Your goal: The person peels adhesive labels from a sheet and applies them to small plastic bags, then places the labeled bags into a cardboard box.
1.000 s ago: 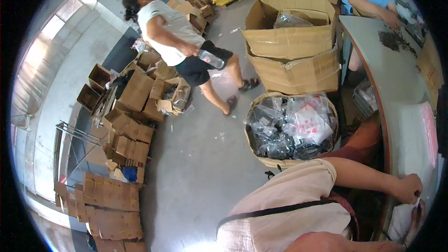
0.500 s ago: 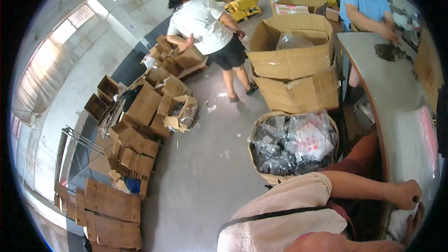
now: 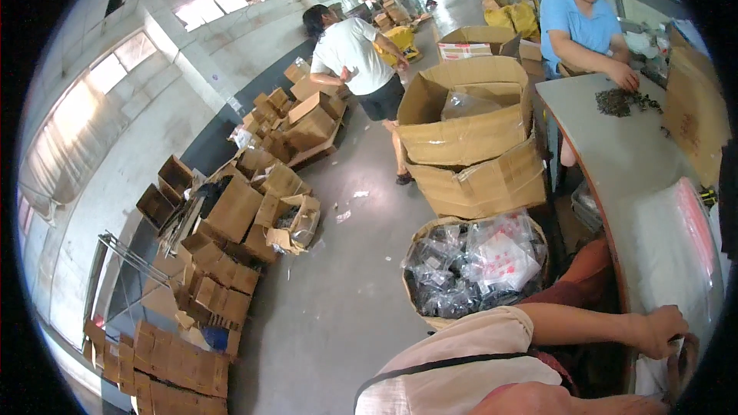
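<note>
curled closed, the wearer's left hand [image 3: 659, 332] sits at the near end of the table [image 3: 573, 100], seen from the head camera, right at the upper edge of a white sheet [image 3: 650, 373]; whether the fingers have that edge pinched, i can't tell. the right hand [image 3: 686, 365] is just beyond the sheet, near the dark rim of the view, mostly hidden and cut off, so i can't say whether it grips or lies loose. the white sheet is between the two hands, at the lower right. just past the left hand, flat on the tabletop, are clear plastic bags [image 3: 663, 265] with a pink strip [image 3: 696, 219] along one side.

farther up the same table, someone in a blue shirt [image 3: 573, 42] reaches into a heap of small dark pieces [image 3: 615, 102], with a cardboard sheet [image 3: 692, 111] standing close by. beside the wearer, on the floor, an open box [image 3: 415, 303] is filled with dark things in clear wrapping [image 3: 453, 261]; behind it are two big cartons [image 3: 465, 138], one on top of the other. across the grey floor [image 3: 330, 323], a person in a white shirt [image 3: 354, 54] has their back turned, near piled brown boxes [image 3: 231, 211] along the wall.
</note>
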{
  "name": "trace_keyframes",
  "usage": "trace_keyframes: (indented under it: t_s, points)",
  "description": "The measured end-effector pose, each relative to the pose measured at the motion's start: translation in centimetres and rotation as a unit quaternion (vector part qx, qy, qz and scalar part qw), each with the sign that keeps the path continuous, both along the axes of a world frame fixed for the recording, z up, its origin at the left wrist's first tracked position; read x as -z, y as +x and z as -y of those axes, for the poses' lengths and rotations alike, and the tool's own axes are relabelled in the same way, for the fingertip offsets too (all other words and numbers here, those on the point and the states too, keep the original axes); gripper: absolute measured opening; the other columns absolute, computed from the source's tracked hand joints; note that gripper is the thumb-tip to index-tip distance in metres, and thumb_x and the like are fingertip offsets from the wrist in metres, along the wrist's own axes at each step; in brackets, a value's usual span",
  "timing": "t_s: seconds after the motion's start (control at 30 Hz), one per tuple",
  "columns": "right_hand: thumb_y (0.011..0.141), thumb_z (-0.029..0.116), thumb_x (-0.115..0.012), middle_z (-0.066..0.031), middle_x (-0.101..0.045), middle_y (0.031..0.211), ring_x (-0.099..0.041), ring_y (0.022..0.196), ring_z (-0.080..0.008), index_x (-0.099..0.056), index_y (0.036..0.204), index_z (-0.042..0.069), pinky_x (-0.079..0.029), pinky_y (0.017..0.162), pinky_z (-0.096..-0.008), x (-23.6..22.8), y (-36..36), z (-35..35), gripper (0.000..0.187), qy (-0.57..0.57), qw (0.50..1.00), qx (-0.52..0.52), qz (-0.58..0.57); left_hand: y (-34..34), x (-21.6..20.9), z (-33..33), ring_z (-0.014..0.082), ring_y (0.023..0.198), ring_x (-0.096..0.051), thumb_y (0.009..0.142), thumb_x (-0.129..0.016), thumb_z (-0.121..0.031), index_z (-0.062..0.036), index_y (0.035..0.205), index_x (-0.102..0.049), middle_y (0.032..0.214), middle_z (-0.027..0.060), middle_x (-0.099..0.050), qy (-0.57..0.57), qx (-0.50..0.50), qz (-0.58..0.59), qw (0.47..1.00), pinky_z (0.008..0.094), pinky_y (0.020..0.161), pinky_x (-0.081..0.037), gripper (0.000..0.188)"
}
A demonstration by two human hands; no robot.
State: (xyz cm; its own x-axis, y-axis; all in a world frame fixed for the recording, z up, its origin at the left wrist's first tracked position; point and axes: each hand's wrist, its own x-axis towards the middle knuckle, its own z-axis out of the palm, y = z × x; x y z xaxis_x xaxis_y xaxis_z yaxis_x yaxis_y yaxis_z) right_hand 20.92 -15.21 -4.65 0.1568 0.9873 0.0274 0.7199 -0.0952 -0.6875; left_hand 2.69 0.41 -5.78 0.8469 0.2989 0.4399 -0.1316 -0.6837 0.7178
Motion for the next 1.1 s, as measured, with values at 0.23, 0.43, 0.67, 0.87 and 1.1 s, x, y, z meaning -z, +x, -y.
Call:
trace_keyframes:
  t_s: [0.23, 0.43, 0.67, 0.87, 1.1]
  points:
    - [0.100, 0.043, -0.050, -0.0187, -0.057, 0.129, -0.055, 0.121, -0.0326, -0.046, 0.138, 0.002, -0.039, 0.109, -0.0467, 1.7, -1.3, 0.8, 0.056, 0.156, 0.985, 0.070, 0.012, -0.5, -0.3, 0.1, 0.0427, 0.086, -0.059, 0.085, -0.066, -0.015, -0.0040, 0.082, -0.060, 0.082, 0.0185, -0.063, -0.040, -0.069, 0.038, 0.996, 0.0518, 0.077, -0.046, 0.013]
    - [0.102, 0.038, -0.049, -0.0173, -0.057, 0.121, -0.057, 0.112, -0.0283, -0.046, 0.136, 0.008, -0.040, 0.105, -0.0425, -0.6, -3.1, 0.4, 0.045, 0.131, 0.983, 0.125, -0.039, -1.0, -0.4, -1.1, 0.0421, 0.087, -0.058, 0.090, -0.065, -0.012, -0.0021, 0.094, -0.055, 0.090, 0.0191, -0.061, -0.128, -0.098, 0.121, 0.979, 0.0500, 0.078, -0.045, 0.014]
    - [0.097, 0.019, -0.058, -0.0042, -0.047, 0.104, -0.045, 0.097, -0.0155, -0.050, 0.119, 0.003, -0.037, 0.089, -0.0281, -0.7, -3.7, 0.6, 0.028, 0.174, 0.958, 0.148, -0.173, -1.8, -0.6, -1.7, 0.0412, 0.090, -0.058, 0.090, -0.065, -0.012, -0.0023, 0.097, -0.051, 0.093, 0.0188, -0.060, -0.083, -0.092, 0.146, 0.981, 0.0489, 0.077, -0.046, 0.018]
    - [0.092, 0.010, -0.059, -0.0019, -0.045, 0.100, -0.042, 0.094, -0.0134, -0.050, 0.116, 0.004, -0.034, 0.086, -0.0252, 0.7, -2.4, -0.1, 0.027, 0.216, 0.956, 0.122, -0.154, -2.8, -1.3, -3.1, 0.0364, 0.080, -0.063, 0.082, -0.073, -0.006, -0.0023, 0.103, -0.052, 0.089, 0.0188, -0.063, -0.125, -0.047, 0.146, 0.980, 0.0430, 0.069, -0.050, 0.030]
    - [0.089, 0.010, -0.061, -0.0029, -0.046, 0.100, -0.043, 0.095, -0.0141, -0.051, 0.113, 0.004, -0.035, 0.087, -0.0265, 1.2, -1.7, -0.4, 0.026, 0.214, 0.959, 0.094, -0.162, -3.8, -2.8, -3.8, 0.0336, 0.076, -0.064, 0.080, -0.074, -0.008, -0.0010, 0.106, -0.054, 0.082, 0.0186, -0.064, -0.174, -0.032, 0.056, 0.983, 0.0424, 0.069, -0.050, 0.033]
